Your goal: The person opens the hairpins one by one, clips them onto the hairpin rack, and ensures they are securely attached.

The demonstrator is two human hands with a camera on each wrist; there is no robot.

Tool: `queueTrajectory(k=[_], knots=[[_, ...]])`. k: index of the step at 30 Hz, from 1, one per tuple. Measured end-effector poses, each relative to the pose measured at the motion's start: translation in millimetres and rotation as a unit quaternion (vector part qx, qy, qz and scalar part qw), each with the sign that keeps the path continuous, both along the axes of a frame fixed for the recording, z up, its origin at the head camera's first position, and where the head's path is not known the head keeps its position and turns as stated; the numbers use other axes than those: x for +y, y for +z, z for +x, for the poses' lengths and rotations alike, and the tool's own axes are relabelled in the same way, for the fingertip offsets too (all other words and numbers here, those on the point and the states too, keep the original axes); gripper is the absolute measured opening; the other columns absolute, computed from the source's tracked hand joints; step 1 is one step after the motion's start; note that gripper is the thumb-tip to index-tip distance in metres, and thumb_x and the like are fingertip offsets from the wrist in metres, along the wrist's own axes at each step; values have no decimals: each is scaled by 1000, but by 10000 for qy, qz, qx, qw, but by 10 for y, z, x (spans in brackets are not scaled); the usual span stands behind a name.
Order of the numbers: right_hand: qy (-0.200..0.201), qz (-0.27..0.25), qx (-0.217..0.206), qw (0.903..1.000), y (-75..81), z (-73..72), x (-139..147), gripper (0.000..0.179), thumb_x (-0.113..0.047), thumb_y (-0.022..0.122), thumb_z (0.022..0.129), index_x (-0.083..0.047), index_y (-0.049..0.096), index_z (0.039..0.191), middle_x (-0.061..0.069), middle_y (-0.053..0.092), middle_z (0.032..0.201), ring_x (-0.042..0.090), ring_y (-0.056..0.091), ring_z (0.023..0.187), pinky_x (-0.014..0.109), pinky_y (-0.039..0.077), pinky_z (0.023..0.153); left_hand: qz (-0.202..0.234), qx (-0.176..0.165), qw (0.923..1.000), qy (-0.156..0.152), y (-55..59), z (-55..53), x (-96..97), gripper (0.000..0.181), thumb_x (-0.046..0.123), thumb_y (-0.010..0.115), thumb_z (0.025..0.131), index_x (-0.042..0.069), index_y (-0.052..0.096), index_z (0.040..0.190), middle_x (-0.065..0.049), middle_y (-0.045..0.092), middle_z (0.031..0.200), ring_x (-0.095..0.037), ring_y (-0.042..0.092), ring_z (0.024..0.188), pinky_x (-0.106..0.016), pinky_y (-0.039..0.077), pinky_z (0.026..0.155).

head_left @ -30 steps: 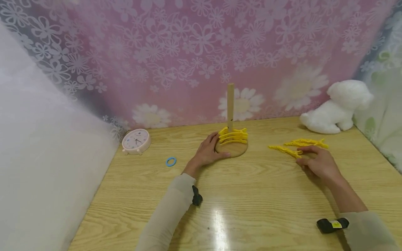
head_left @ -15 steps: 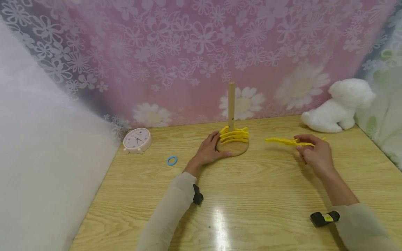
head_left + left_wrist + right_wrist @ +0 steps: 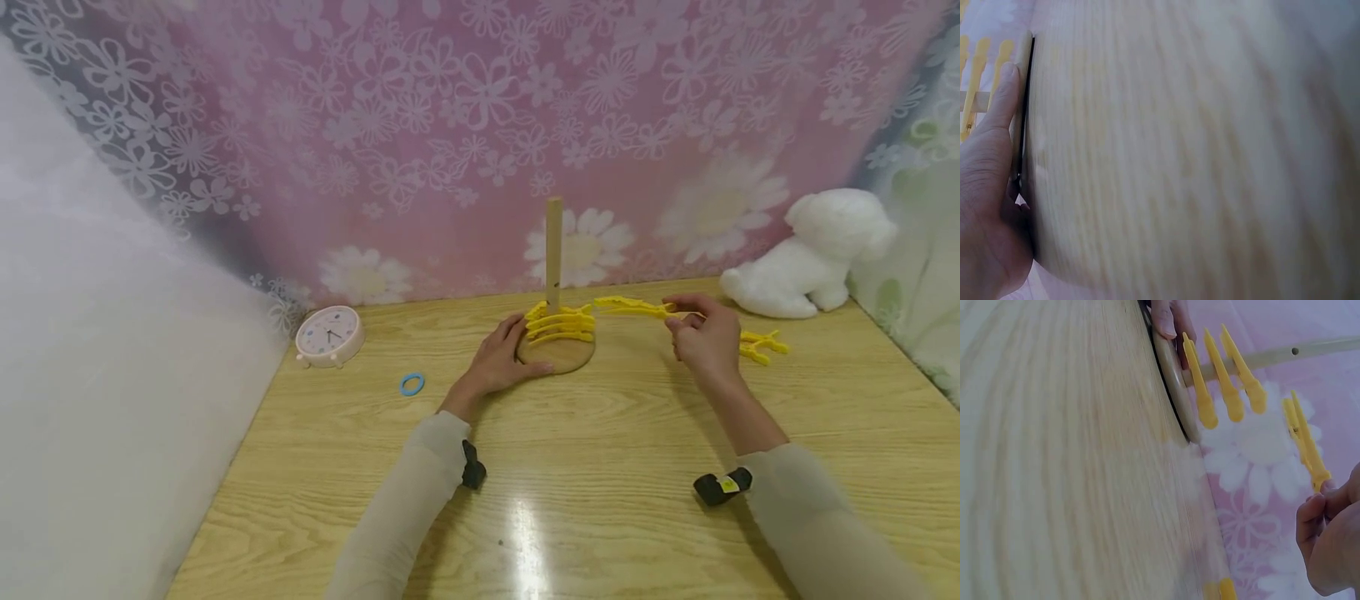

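My left hand holds the round base of a wooden stand at its left edge, the thumb lying along the front. Three yellow hair clips are clamped one above another low on the upright post. Right of the post, raised off the table, another yellow hair clip is pinched by its rear end between the thumb and fingers of my right hand. In the right wrist view this held clip points toward the post and stays apart from it. Behind my right hand, a further yellow clip lies partly hidden on the table.
A pink alarm clock stands at the back left, and a blue ring lies in front of it. At the back right sits a white plush dog. A pink flowered cloth hangs behind the wooden table.
My right hand has picked a yellow hair clip up off the table and carried it left and back toward the post. My left hand keeps its place on the base.
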State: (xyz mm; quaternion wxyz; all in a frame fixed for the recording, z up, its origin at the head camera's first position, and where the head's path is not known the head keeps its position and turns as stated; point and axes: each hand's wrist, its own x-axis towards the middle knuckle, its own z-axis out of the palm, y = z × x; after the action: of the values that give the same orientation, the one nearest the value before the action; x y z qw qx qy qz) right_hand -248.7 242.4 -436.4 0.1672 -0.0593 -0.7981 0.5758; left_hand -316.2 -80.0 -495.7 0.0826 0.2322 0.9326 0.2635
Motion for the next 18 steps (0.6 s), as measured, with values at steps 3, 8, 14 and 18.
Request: queueTrajectory(k=[3,8,14,18], knots=[[-56,23,202,9998,-7,-61,-115,23,3,66,98,-5,70,119,-4,60,60,12,47,42,24,40,38,2,-5,10000,9,-18,-5,-4,100,66,66,94,26,14,169,4,7,175,-27,16,160,-43,17,130],[-78,-82,132,9998,25,-151,-280,22,4,66,98,-1,71,119,-2,60,60,11,48,43,23,41,40,14,-32,10000,12,-8,-9,-9,100,66,67,93,25,15,169,5,6,175,-28,15,160,-42,16,130],[-97,-98,78,9999,12,-244,-467,25,9,59,96,2,73,115,8,64,94,-1,63,64,19,47,47,21,-70,10000,-24,6,4,-6,98,62,67,95,24,14,169,4,6,175,-27,15,160,-38,12,130],[-94,-169,104,9998,-15,-319,-583,30,13,52,94,3,74,113,13,61,104,-3,66,77,16,53,56,39,-62,10000,-9,14,11,-5,97,61,67,96,24,15,169,3,7,175,-27,15,160,-38,12,130]])
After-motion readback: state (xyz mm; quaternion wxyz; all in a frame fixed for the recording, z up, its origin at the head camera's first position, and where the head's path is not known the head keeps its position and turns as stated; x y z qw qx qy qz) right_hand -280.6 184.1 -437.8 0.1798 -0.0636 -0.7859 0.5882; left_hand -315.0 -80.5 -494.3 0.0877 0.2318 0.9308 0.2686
